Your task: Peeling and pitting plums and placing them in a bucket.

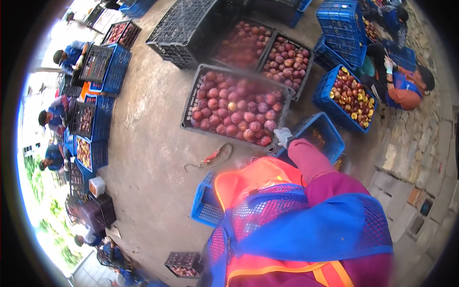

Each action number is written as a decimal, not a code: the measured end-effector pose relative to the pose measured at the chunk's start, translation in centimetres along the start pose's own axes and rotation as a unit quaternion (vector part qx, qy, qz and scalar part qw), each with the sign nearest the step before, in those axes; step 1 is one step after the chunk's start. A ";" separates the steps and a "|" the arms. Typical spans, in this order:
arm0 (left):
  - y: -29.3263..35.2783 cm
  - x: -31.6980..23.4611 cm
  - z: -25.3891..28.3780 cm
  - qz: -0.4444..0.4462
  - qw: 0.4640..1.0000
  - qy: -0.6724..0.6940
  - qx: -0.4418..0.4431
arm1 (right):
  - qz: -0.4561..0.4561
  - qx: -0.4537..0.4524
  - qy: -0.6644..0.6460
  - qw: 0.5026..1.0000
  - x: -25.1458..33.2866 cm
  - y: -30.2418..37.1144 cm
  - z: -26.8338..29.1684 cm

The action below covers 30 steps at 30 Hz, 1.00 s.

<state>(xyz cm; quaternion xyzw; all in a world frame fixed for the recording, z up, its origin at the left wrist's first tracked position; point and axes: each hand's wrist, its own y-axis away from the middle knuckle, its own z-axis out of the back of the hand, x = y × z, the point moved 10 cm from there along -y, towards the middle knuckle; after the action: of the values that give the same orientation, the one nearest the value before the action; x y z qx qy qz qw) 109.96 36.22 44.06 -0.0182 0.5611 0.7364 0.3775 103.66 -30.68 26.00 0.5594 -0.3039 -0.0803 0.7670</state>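
Note:
My right hand [283, 137], in a pale glove, is closed on the near right corner of a black plastic crate [191, 107]. The crate holds many reddish-purple plums [229, 107]. From the lower right my arm reaches up to it in a purple-red sleeve. My left hand is out of sight. An open blue crate [338, 141] stands just right of my right hand, with a few small bits inside. Beyond the held crate are two more crates of plums, one of them [302, 85] at its far right.
Large black crates [179, 53] stand beyond. A blue crate of cut fruit [330, 103] and a seated co-worker [406, 88] are at right. A blue crate [204, 210] and a strap [210, 158] lie on the floor nearby. Several people work beside crates at left.

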 end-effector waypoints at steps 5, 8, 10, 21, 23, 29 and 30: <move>-8.3 -11.8 0.5 -0.057 0.994 -0.082 0.032 | 0.012 -0.043 0.030 0.999 -1.4 -1.5 1.2; -15.0 -19.7 -0.3 -0.103 0.983 -0.144 0.044 | 0.031 -0.101 0.082 0.991 -0.4 -2.2 1.4; -20.5 -25.6 -1.8 -0.156 0.968 -0.191 0.047 | 0.029 -0.116 0.105 0.987 1.3 -2.0 1.6; -43.8 -60.9 -24.9 -0.407 0.854 -0.322 0.036 | -0.028 -0.360 0.059 0.931 1.1 -8.0 3.0; -50.2 -60.2 -27.4 -0.323 0.894 -0.305 0.062 | -0.024 -0.396 0.014 0.918 3.0 -8.4 2.6; -54.5 -58.4 -31.3 -0.252 0.920 -0.301 0.009 | -0.087 -0.438 -0.033 0.894 5.0 -9.7 4.0; -54.9 -58.2 -31.7 -0.244 0.924 -0.293 0.012 | -0.087 -0.436 -0.038 0.895 4.7 -9.7 4.6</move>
<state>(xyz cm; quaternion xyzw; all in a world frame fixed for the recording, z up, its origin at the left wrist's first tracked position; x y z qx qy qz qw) 170.56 -16.87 13.93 0.0666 0.4122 0.5871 0.6935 107.00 -40.04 19.87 0.1897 -0.2172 -0.2919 0.9120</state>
